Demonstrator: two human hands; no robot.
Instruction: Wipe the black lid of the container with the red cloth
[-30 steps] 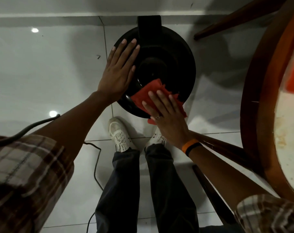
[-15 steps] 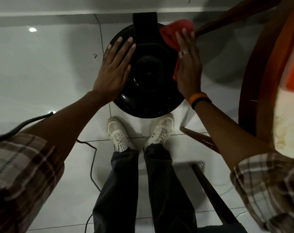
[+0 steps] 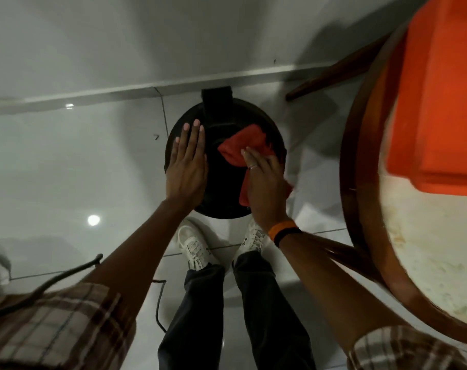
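The black lid [image 3: 221,182] is seen from above on a container standing on the tiled floor [image 3: 75,161], just ahead of the person's shoes and near the wall; a round desk [image 3: 424,249] carrying an orange box [image 3: 440,102] stands close on the right. The left hand [image 3: 185,166] is laid flat and open on the left part of the lid, gripping nothing, apparently to steady it; the right hand [image 3: 263,185] is spread flat over the red cloth [image 3: 243,148], which is pressed against the right half of the lid and not clenched, with part of the cloth showing beyond the fingertips. The wiping step is judged to be under way; the centre and the left side, covered by the steadying hand, are probably yet to be reached; for the next stroke, steady pressure would be needed, and the left hand would have to be shifted.
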